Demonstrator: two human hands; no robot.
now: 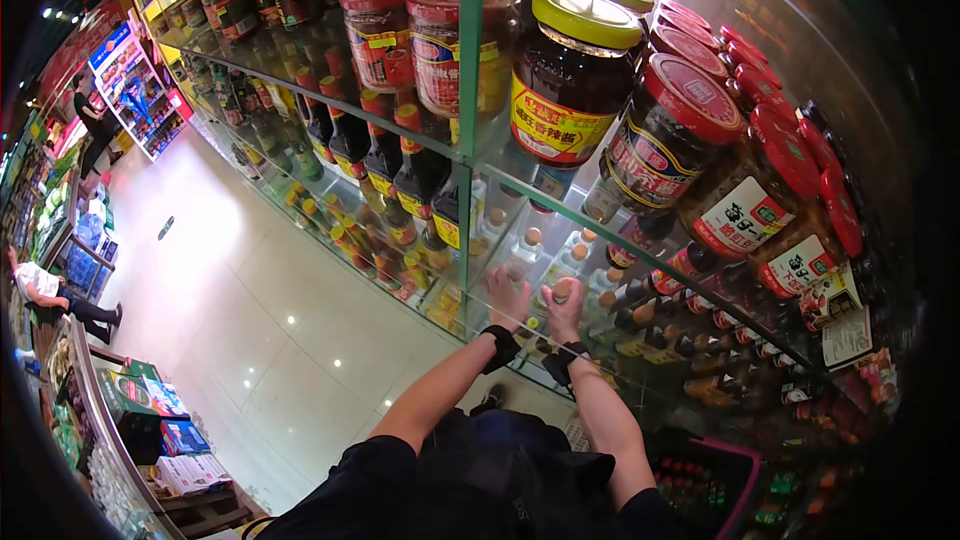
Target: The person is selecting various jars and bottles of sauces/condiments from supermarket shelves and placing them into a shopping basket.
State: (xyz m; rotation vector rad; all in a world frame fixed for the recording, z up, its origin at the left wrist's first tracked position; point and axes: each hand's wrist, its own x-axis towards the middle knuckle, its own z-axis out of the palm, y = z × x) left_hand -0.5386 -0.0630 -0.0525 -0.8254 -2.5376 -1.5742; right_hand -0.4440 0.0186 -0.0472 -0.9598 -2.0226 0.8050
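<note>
My left hand (508, 302) reaches onto a lower glass shelf, its fingers curled round the top of a clear bottle with a brown cap (516, 271). Close beside it, my right hand (565, 316) is closed round the neck of another bottle, whose brown cap (562, 288) shows above the fingers. The lower parts of both bottles are largely hidden by my hands. Just behind them stand more clear bottles with brown caps (579, 252). Black bands circle both my wrists.
Above my hands runs a glass shelf edge (640, 258) bearing a yellow-lidded jar (565, 80) and several red-lidded jars (665, 135). A green upright post (466, 140) stands left of my hands. Dark sauce bottles (420, 180) line the left shelf. Two people are across the tiled floor (260, 310).
</note>
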